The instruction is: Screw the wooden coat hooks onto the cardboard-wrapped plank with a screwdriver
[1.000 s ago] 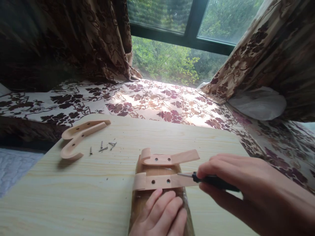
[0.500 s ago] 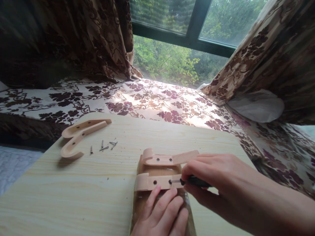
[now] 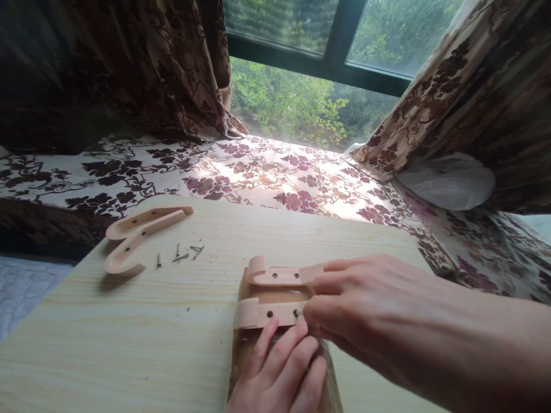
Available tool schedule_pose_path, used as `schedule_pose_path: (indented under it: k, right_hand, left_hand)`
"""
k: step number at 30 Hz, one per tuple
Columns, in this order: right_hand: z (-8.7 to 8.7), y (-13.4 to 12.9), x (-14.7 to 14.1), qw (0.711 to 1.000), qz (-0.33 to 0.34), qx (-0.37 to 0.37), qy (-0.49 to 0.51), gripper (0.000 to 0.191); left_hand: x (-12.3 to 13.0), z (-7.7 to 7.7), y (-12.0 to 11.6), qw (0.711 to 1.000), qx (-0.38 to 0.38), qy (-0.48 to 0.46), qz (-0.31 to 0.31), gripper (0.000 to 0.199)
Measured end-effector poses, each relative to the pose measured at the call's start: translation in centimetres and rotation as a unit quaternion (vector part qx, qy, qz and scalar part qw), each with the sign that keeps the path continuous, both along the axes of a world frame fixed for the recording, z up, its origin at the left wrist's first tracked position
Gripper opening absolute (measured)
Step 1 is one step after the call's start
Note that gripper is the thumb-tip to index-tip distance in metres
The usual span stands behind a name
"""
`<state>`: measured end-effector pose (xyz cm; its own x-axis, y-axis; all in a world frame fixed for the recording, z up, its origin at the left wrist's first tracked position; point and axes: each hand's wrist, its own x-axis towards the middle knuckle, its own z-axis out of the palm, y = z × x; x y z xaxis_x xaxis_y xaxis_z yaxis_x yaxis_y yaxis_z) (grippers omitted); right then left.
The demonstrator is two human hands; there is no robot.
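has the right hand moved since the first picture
Yes, leftward: the right hand now covers the tip of the far wooden hook, which was uncovered then.

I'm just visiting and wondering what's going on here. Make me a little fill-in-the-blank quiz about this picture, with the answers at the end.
1. The screwdriver is gripped in the person's ___ hand.
2. The nearer hook on the brown board has ___ holes.
3. The loose hooks lie toward the ___ side of the table.
4. Green foliage shows outside through the ___.

Missing words: right; two; left; window.
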<state>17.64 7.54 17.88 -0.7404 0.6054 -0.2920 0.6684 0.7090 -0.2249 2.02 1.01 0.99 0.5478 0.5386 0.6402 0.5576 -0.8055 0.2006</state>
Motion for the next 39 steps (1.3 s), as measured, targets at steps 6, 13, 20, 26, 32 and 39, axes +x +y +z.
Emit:
schedule_pose_path:
  k: [6,13,20,26,32,39]
  right_hand:
    - [1.2,0.2,-0.4,1.0,-0.02,-0.02,0.001,0.022]
    - [2.2,0.6,-1.0,0.998,-0.009,-0.052,-0.032,0.019]
    - [0.3,1.6,-1.1,0.997,-0.067,-0.009,-0.023,0.02]
    - [0.3,1.3,-1.1,0.997,-0.057,0.047,-0.016,0.01]
    - [0.4,0.9,-0.4,0.996,-0.003,0.08,-0.033,0.016]
    - [-0.1,0.2,-1.4,0.988,-0.08,0.109,-0.077,0.019]
  left_hand:
    - [0.0,-0.1,-0.1,1.0,0.001,0.001,0.003,0.027]
    - [-0.1,0.2,-0.2,1.0,-0.001,0.002,0.006,0.024]
    - [-0.1,-0.2,0.1,1.0,0.012,-0.016,0.001,0.024]
    - [0.1,-0.5,0.3,0.999,0.04,-0.028,0.002,0.023]
    - [0.0,-0.1,0.6,0.998,0.063,-0.005,0.004,0.025]
    - [-0.2,0.4,0.1,1.0,0.018,0.002,-0.005,0.03]
